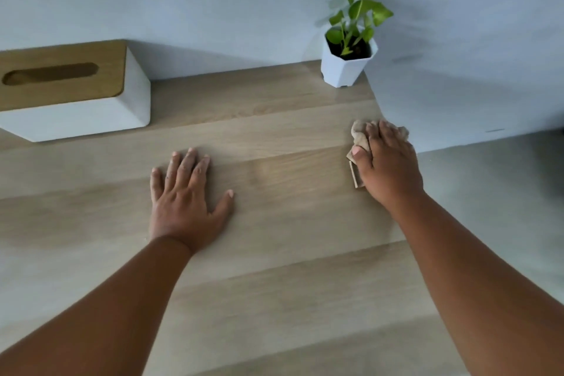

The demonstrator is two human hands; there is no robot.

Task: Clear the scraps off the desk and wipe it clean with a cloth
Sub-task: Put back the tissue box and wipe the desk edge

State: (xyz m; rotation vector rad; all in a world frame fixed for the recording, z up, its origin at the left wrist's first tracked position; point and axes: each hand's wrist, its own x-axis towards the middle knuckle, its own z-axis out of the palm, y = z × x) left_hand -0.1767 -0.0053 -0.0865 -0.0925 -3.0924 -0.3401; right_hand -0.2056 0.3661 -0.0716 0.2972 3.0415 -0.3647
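Observation:
A beige cloth (357, 131) lies bunched on the light wooden desk (274, 253) near its right edge. My right hand (387, 165) lies on top of the cloth with fingers curled over it, thumb pressing its left side; most of the cloth is hidden under the palm. My left hand (186, 201) rests flat on the desk's middle, fingers spread and straight, holding nothing. I see no scraps on the visible desk surface.
A white tissue box with a wooden lid (70, 91) stands at the back left against the wall. A small green plant in a white pot (348, 64) stands at the back right corner. The desk's right edge runs just beyond my right hand.

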